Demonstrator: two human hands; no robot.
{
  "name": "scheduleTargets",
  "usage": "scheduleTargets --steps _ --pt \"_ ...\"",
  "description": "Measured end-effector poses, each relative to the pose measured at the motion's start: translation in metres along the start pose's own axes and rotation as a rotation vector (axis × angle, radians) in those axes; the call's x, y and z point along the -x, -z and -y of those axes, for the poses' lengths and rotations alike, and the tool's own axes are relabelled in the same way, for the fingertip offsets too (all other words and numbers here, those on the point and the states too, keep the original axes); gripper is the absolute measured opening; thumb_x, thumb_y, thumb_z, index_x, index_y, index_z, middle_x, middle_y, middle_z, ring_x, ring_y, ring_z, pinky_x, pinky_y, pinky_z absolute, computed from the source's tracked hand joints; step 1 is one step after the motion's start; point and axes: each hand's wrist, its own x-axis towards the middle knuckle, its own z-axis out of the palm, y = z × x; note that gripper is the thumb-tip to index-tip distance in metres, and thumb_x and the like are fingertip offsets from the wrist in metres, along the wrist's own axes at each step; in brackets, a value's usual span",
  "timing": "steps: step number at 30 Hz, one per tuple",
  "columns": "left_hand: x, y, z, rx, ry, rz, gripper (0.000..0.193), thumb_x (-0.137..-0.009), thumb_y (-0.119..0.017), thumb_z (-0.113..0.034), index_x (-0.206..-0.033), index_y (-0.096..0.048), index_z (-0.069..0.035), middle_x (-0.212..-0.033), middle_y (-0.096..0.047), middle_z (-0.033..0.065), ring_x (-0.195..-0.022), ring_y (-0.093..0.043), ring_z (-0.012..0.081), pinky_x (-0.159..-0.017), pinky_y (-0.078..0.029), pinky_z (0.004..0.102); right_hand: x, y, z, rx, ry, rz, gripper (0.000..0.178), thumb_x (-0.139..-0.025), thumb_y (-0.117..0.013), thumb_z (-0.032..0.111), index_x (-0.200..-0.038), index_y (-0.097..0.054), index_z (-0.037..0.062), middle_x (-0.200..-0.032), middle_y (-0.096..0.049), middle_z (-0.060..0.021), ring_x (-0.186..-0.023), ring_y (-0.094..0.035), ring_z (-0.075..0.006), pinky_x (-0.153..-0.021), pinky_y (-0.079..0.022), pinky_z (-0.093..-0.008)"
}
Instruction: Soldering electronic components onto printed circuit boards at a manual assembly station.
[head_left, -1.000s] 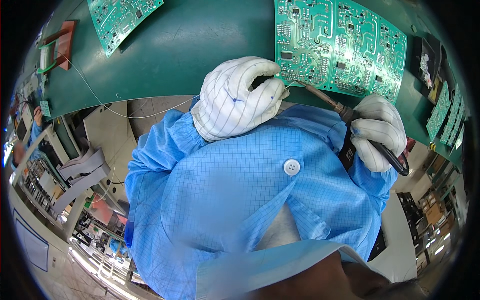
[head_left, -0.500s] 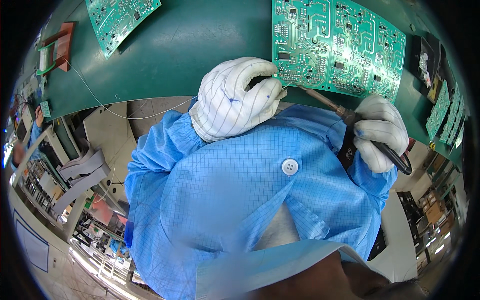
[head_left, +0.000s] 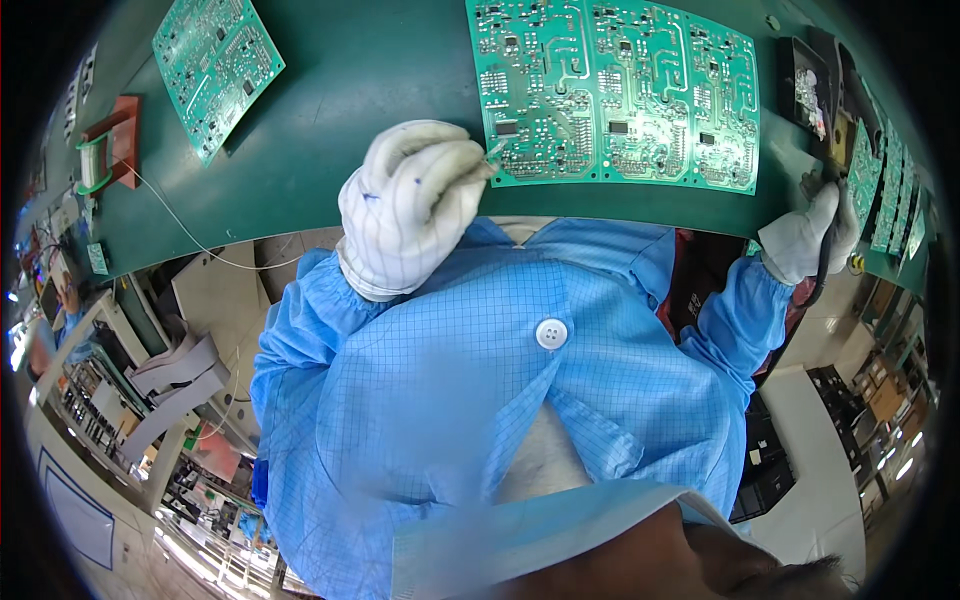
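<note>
Green and shiny, the big circuit board lies flat on the dark green table, and its top edge is cut off. White-gloved, the left hand is just beside the big board's lower left corner. Its thumb and finger pinch together on what looks like the thin wire, but that end is too tiny to see well. Part of the wire hides behind the blue sleeve; the rest runs to a spool, well left of the big board. Right of the big board, the right hand wraps snugly around the dark soldering iron. Fingers cover much of it, and its tip is blurry near a black tray of pale bits. Another circuit board lies left of the big board, also cut off on top.
</note>
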Motion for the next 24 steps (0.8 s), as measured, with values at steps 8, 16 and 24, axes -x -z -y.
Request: scheduleTargets --steps 8,16,24 --pt "-0.017 0.016 0.005 0.085 0.25 0.092 0.009 -0.082 -0.066 -0.006 -0.09 -0.065 -0.001 -0.093 -0.066 0.0145 -0.082 -0.066 0.0292 -0.067 -0.053 0.0322 0.0 0.002 0.029 -0.737 -0.757 0.097 0.027 -0.1 -0.054 0.013 -0.117 -0.061 -0.0064 -0.079 -0.069 -0.0148 -0.063 -0.066 -0.0189 -0.06 -0.055 -0.0273" --pt "-0.051 0.015 0.004 0.42 0.821 0.292 0.022 -0.094 -0.06 -0.011 -0.106 -0.052 0.006 -0.107 -0.066 0.0173 -0.087 -0.067 0.0174 -0.072 -0.054 0.0269 0.002 -0.018 0.034 -0.717 -0.483 0.21 0.016 -0.092 -0.066 -0.001 -0.108 -0.062 -0.0002 -0.097 -0.071 -0.0133 -0.093 -0.07 -0.0203 -0.082 -0.057 -0.0316" --pt "-0.058 0.013 0.045 0.759 0.767 0.133 0.03 -0.09 -0.063 -0.008 -0.107 -0.044 0.008 -0.124 -0.06 0.0217 -0.094 -0.066 0.0173 -0.075 -0.056 0.0266 -0.006 0.009 0.084 -0.986 -0.837 0.169 0.03 -0.088 -0.067 -0.004 -0.114 -0.054 0.0042 -0.101 -0.072 -0.0182 -0.096 -0.07 -0.0225 -0.086 -0.055 -0.0324"
